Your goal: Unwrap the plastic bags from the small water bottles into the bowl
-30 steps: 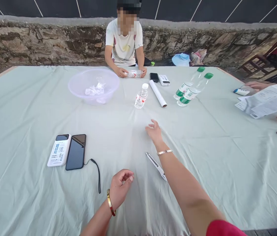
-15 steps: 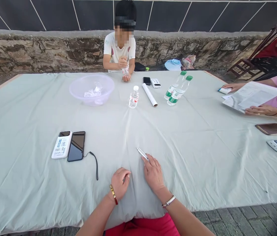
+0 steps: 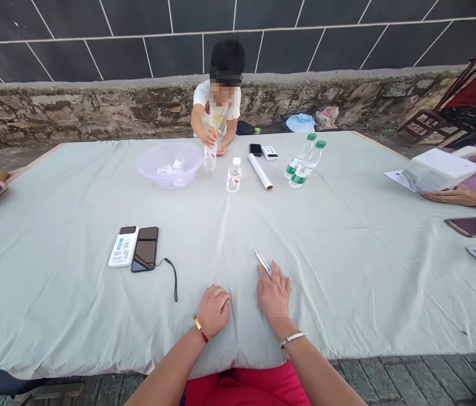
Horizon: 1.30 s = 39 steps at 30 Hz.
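Observation:
Loosely curled, my left hand point(image 3: 213, 311) rests on the grey cloth near the front edge, a gold bracelet on its wrist. Nothing shows in its fingers. My right hand point(image 3: 274, 293) lies palm down to the right of it, with its fingers over a silver pen point(image 3: 263, 262) whose front end sticks out toward the far left. A silver bracelet circles that wrist. Left of my hands, a black phone point(image 3: 145, 249) with a wrist strap lies beside a white power bank point(image 3: 123, 247).
Across the table a person point(image 3: 219, 107) grips a water bottle point(image 3: 209, 159) by its top. Nearby stand a purple basin point(image 3: 148, 175), another small bottle point(image 3: 234, 177), a white roll point(image 3: 260, 171) and two green-capped bottles point(image 3: 304, 169). People sit at both sides; one holds papers point(image 3: 436, 169).
The person opposite has set the held bottle down on the table by the basin. The view has tilted up and left. Papers at the right are lifted and turned. My hands keep their pose.

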Available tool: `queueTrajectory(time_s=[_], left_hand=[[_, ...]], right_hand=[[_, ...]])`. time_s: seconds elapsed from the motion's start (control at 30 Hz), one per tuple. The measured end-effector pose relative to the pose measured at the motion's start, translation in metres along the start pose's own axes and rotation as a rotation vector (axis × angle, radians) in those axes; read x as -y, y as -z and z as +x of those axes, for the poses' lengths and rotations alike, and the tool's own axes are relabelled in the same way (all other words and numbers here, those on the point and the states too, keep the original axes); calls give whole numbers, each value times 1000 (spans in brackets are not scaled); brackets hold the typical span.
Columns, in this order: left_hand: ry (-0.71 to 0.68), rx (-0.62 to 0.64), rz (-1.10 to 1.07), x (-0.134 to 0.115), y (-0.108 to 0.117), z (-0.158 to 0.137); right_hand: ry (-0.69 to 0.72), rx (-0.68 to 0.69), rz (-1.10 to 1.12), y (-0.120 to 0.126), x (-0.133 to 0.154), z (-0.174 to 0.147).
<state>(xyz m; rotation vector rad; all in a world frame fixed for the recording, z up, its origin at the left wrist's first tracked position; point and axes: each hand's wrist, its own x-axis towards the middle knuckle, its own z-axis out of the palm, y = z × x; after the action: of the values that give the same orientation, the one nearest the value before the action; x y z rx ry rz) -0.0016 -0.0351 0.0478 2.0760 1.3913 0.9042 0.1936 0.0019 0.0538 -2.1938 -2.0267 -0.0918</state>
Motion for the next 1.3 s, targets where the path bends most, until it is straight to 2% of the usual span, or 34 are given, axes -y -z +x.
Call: queueTrajectory(time_s=[0.1,0.2,0.33,0.43,0.53,0.6,0.67,0.77,0.83,0.93,1.03,1.1,1.17,1.23,1.3], left_hand=[[3,-10,-4,-4,1,-1],[33,-35,-25,-5,7,8],[134,-116,-1,12,26,51],[226,-177,60,31,40,88],[282,-192,127,44,46,97],[289,-158,217,49,46,86],[259,-54,377,53,45,69],[204,128,534,56,42,50],[201,204,576,57,41,47],[213,246,604,57,39,47],[197,253,624,55,38,48],[191,243,648,54,37,47],[178,231,668,53,37,47],[168,225,670,53,37,46],[169,214,652,54,36,45]], right_hand=[[17,-53,6,2,2,-1],[121,-122,70,2,3,-6],[313,-220,231,-1,12,-7],[378,-224,395,-11,35,14],[343,-157,597,-26,71,62],[252,-111,732,-35,98,107],[113,-72,852,-43,123,159],[-15,-88,890,-54,156,241],[-95,-103,907,-62,173,294],[-166,-118,924,-76,189,363],[-203,-183,924,-89,198,419],[-217,-209,910,-94,201,445],[-227,-167,893,-95,201,458],[-226,-112,892,-92,198,456],[-216,-74,930,-84,191,437]])
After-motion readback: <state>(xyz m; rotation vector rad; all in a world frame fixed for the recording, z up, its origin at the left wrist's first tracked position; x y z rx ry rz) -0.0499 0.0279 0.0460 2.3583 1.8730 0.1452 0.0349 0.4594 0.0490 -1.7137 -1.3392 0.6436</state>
